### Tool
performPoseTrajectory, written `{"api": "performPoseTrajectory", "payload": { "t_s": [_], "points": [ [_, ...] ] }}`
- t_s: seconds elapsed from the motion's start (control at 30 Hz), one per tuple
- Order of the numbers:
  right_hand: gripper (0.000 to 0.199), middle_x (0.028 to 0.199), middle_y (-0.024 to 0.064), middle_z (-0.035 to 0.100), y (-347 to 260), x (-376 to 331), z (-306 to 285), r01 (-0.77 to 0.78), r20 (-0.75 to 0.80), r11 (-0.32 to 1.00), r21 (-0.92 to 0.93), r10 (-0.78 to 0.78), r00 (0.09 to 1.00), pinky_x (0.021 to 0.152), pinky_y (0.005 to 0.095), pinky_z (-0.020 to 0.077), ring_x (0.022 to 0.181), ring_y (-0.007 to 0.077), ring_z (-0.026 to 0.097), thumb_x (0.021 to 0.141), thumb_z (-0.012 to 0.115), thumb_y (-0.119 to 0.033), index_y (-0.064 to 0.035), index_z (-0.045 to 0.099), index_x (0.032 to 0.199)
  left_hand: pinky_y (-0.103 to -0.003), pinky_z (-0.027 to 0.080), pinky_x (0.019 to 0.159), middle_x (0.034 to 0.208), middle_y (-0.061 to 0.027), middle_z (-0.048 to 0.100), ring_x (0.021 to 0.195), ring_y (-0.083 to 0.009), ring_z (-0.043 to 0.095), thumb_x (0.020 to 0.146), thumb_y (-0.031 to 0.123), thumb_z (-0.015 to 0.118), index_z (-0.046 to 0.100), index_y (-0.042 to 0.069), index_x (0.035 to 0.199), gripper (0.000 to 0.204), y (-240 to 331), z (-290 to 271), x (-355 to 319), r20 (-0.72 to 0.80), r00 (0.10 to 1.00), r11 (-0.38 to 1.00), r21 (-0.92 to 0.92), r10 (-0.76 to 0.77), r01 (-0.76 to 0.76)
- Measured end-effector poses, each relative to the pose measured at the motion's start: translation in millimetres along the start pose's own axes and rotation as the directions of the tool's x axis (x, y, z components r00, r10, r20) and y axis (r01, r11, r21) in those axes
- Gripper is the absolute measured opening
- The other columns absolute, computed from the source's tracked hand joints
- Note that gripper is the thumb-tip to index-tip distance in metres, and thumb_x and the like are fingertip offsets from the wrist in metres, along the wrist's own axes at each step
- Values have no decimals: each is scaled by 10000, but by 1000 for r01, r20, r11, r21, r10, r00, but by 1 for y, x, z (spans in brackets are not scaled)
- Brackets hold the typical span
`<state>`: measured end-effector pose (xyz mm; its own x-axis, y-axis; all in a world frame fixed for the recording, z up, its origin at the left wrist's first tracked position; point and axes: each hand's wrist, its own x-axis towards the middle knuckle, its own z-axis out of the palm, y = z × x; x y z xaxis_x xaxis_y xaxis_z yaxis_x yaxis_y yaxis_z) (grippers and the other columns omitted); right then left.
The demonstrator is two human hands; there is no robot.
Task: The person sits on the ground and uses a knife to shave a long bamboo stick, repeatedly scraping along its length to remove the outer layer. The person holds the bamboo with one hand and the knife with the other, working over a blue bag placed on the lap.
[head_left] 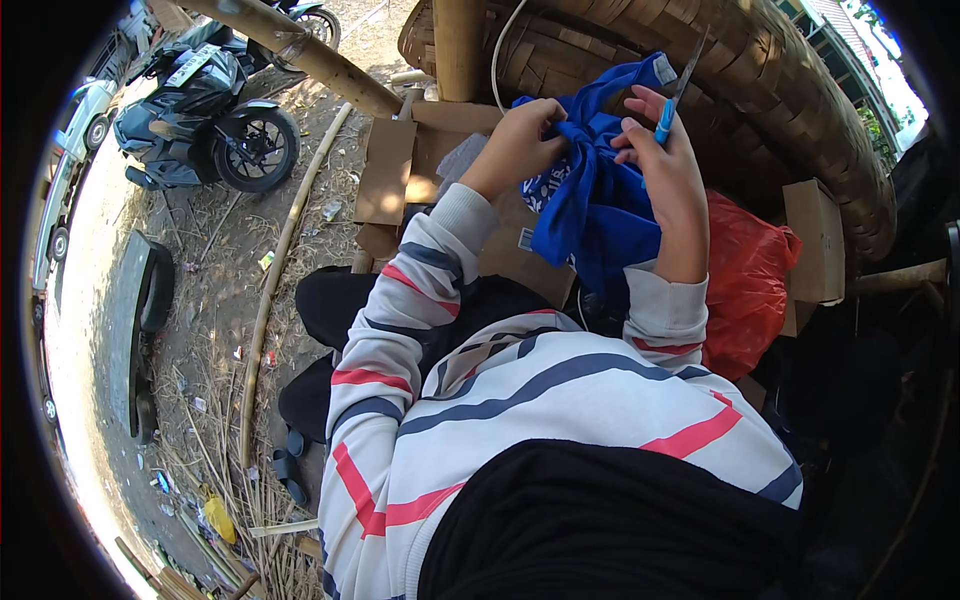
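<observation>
My left hand (520,145) grips a bunched fold of blue cloth (590,210) that hangs down between my arms. My right hand (665,165) holds scissors (675,95) with a light blue handle, blades pointing up and away above the cloth's top edge. Both forearms wear white sleeves with red and navy stripes. The cloth has a white printed patch near my left hand. Part of the cloth is hidden behind my right wrist.
A red plastic bag (750,280) lies right of my right arm. Flattened cardboard (400,170) sits under the hands. A large woven bamboo basket (800,110) curves behind. A dark motorcycle (205,120) and bamboo poles (280,260) stand on the dirt at the left.
</observation>
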<state>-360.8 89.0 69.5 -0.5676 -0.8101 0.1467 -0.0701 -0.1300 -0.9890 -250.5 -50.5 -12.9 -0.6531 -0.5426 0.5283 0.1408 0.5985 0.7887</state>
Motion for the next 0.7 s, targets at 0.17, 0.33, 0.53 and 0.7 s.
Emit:
{"api": "performPoseTrajectory", "payload": {
  "t_s": [0.17,0.33,0.53,0.7],
  "points": [
    [364,1000,127,607,41,-6,-11,179,111,899,-400,-146,983,771,323,489,836,202,625,859,584,-55,35,506,1203,-286,478,669,776,-97,638,726,-110,579,811,111,641,603,-36,954,209,15,12,12,-128,979,988,-9,-157,157],
    [145,876,132,626,47,-1,-15,312,50,792,-525,-337,940,722,289,461,780,167,612,810,609,-41,53,631,918,-280,493,682,744,-121,650,692,-162,620,727,145,675,633,-72,881,269,19,2,24,16,967,948,-196,-255,253],
    [159,651,104,599,38,-5,-52,123,-346,792,-598,-394,852,644,290,456,631,148,593,836,617,-107,44,665,834,-224,436,694,753,0,623,728,-76,562,786,123,662,646,30,814,98,26,-22,0,141,943,760,-562,-300,326],
    [243,590,37,559,27,25,-111,273,-505,613,-742,-778,374,506,283,406,495,113,503,868,623,-188,35,672,786,-302,458,780,829,18,604,838,-118,583,910,205,572,593,107,895,101,-8,-46,-3,9,879,184,-977,-476,110]
  ]
}}
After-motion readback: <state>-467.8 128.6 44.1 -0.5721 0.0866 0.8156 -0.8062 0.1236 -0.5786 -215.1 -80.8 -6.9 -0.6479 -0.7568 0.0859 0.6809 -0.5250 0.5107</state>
